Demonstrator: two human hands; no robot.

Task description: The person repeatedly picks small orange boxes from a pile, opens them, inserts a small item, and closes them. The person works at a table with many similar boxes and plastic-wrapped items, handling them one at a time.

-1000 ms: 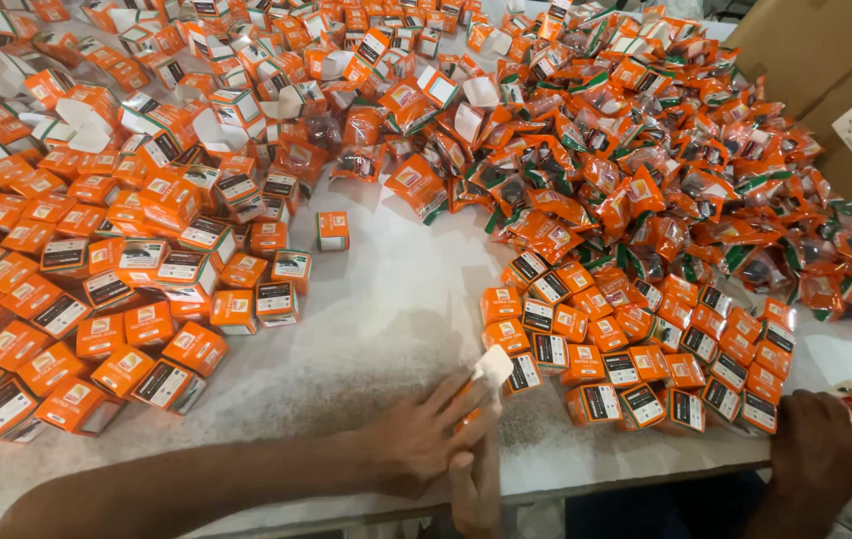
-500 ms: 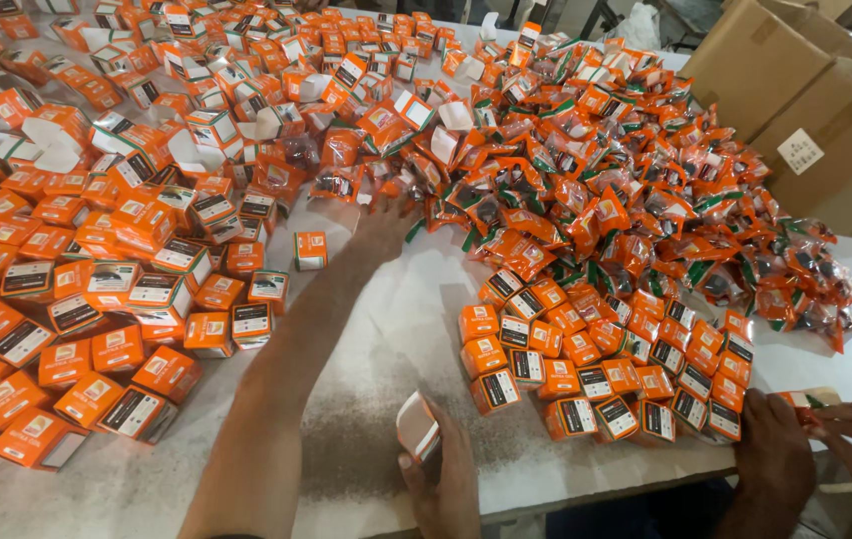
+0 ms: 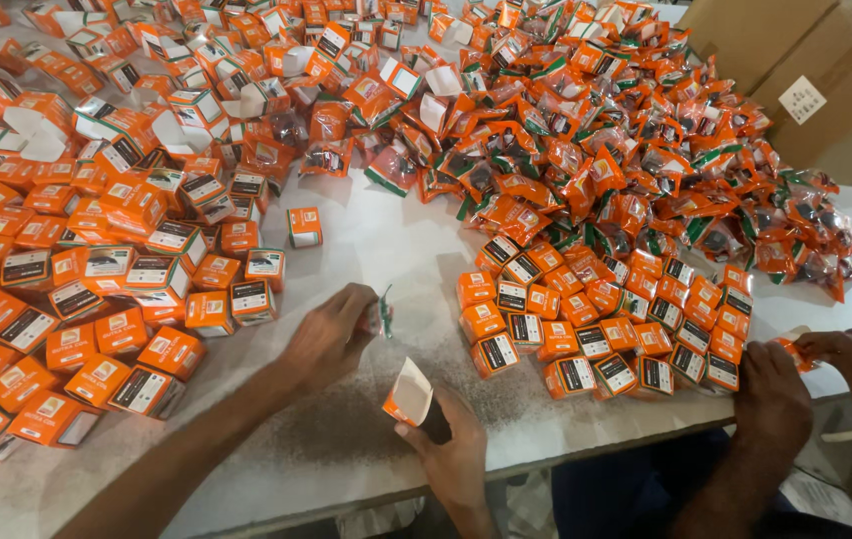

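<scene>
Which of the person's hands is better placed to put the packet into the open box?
Probably the left hand: it pinches the packet close beside the open box, which the right hand holds.

The person's left forearm enters from the lower left edge and runs toward two o'clock, ending in the left hand [image 3: 331, 334] near the centre of the view, palm down, fingers curled and pinched together at their tips. The right hand [image 3: 451, 454] rises from the bottom edge at six o'clock, just below and to the four o'clock side of the left hand, wrist bent back, thumb pointing toward ten o'clock and fingers wrapped in a loose grip; the two hands sit close together without touching
</scene>
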